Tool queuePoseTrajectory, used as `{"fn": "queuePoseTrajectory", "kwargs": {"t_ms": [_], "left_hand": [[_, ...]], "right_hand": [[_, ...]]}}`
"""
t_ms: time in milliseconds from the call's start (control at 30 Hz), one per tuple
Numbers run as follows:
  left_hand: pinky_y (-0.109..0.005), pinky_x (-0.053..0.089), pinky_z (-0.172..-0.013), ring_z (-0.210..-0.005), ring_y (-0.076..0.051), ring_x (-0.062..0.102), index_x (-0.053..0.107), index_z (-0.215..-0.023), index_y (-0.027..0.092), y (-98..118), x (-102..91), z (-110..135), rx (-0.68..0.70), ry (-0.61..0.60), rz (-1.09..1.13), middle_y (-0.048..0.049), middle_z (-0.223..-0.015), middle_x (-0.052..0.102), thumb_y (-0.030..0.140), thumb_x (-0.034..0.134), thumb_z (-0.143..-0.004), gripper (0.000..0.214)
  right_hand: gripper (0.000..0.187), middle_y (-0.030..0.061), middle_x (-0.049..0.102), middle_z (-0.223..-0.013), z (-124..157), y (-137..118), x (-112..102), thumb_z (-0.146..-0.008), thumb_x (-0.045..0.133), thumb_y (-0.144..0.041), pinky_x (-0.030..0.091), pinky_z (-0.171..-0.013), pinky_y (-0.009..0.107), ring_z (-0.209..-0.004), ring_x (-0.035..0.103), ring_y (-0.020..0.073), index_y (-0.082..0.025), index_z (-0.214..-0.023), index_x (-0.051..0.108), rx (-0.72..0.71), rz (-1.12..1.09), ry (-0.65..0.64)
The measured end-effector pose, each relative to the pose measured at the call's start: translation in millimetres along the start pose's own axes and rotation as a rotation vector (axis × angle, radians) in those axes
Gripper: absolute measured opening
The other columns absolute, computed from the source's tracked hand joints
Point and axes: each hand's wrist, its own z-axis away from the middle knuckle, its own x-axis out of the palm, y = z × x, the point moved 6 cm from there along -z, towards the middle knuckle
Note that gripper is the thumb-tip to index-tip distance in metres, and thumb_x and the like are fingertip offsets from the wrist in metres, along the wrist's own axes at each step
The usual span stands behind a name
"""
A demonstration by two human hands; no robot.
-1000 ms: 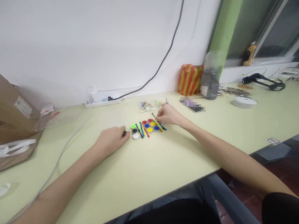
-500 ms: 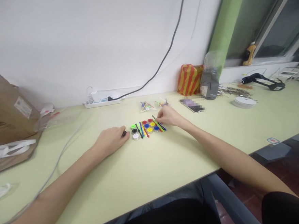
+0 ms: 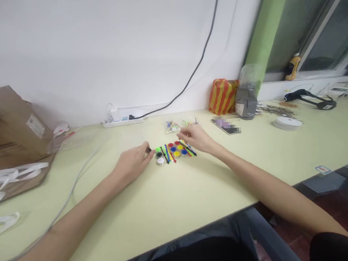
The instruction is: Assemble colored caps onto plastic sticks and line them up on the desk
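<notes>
Black pc (image 3: pixel 149 149) in L hand (image 3: pixel 133 162), wide rm to tbl edge (image 3: pixel 169 240).

The left hand (image 3: pixel 132 160) covers most of a black piece (image 3: pixel 149 150); its full shape cannot be determined. The fingertips of the right hand (image 3: pixel 196 138) appear too small and blurred to establish whether they grip anything. The right-hand group of arrow-tipped sticks (image 3: pixel 189 149) overlaps, partly concealing individual units. The right hand also obscures part of a clear bag (image 3: pixel 187 122) behind it. Pixelation masks part of the phone (image 3: pixel 230 129). The carton label (image 3: pixel 35 125) is illegible. The left edge crops the carton (image 3: pixel 21 127); the top edge crops the black cable (image 3: pixel 206 52); the bottom edge crops the dark sleeve (image 3: pixel 331 248).
</notes>
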Motion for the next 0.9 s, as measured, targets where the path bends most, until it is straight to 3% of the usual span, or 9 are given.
{"fn": "queuePoseTrajectory", "kwargs": {"t_ms": [167,333,500,600,700,767,900], "left_hand": [[-0.029,0.036,-0.062,-0.070,-0.021,0.065,0.044,-0.108,0.025,19,-9.7,10,0.087,0.179,0.185,-0.0003,-0.086,0.068,0.049,0.038,-0.100,0.026],[-0.028,0.040,-0.063,-0.067,-0.019,0.065,0.039,-0.110,0.026,36,-11.5,20,0.151,0.203,0.314,0.0026,-0.084,0.067,0.049,0.040,-0.100,0.025],[-0.029,0.042,-0.065,-0.072,-0.019,0.067,0.041,-0.108,0.026,40,-10.4,22,0.178,0.160,0.354,0.0014,-0.087,0.069,0.051,0.043,-0.098,0.028],[-0.028,0.042,-0.066,-0.074,-0.019,0.068,0.041,-0.109,0.026,39,-5.4,21,0.182,0.087,0.364,0.0015,-0.088,0.069,0.053,0.046,-0.096,0.030],[-0.027,0.040,-0.063,-0.066,-0.018,0.065,0.037,-0.119,0.027,37,-3.4,20,0.162,0.071,0.330,0.0034,-0.083,0.066,0.056,0.045,-0.095,0.039],[-0.027,0.037,-0.061,-0.062,-0.017,0.062,0.034,-0.125,0.026,35,-5.2,18,0.148,0.102,0.275,0.0035,-0.081,0.063,0.055,0.038,-0.097,0.040],[-0.029,0.033,-0.061,-0.063,-0.019,0.061,0.040,-0.124,0.023,21,-8.9,12,0.082,0.130,0.125,0.0000,-0.081,0.064,0.043,0.027,-0.100,0.033]], "right_hand": [[0.024,0.0032,0.070,-0.079,11,-38,23,-0.096,0.054,-0.029,0.043,-0.067,0.024,-0.068,0.059,0.0125,-0.014,-0.090,0.072,-0.123,-0.376,-0.065],[0.024,0.0030,0.070,-0.082,15,-46,34,-0.093,0.060,-0.037,0.047,-0.061,0.025,-0.059,0.058,0.0109,-0.015,-0.093,0.071,-0.078,-0.652,-0.145],[0.030,0.0017,0.068,-0.076,17,-46,38,-0.086,0.069,-0.045,0.048,-0.059,0.024,-0.058,0.058,0.0108,-0.016,-0.092,0.071,-0.010,-0.715,-0.188],[0.030,0.0014,0.068,-0.075,17,-50,37,-0.087,0.068,-0.045,0.046,-0.059,0.024,-0.060,0.059,0.0108,-0.016,-0.092,0.070,-0.011,-0.661,-0.228],[0.021,0.0017,0.069,-0.077,11,-46,18,-0.090,0.066,-0.036,0.044,-0.064,0.023,-0.066,0.060,0.0111,-0.016,-0.090,0.070,-0.072,-0.458,-0.201],[0.014,0.0019,0.069,-0.077,5,-32,-5,-0.089,0.066,-0.029,0.041,-0.065,0.022,-0.068,0.058,0.0112,-0.016,-0.089,0.072,-0.078,-0.210,-0.148],[0.008,0.0033,0.070,-0.078,-1,17,-41,-0.084,0.068,-0.022,0.036,-0.060,0.023,-0.063,0.055,0.0114,-0.016,-0.086,0.074,0.102,0.223,-0.232]]}}
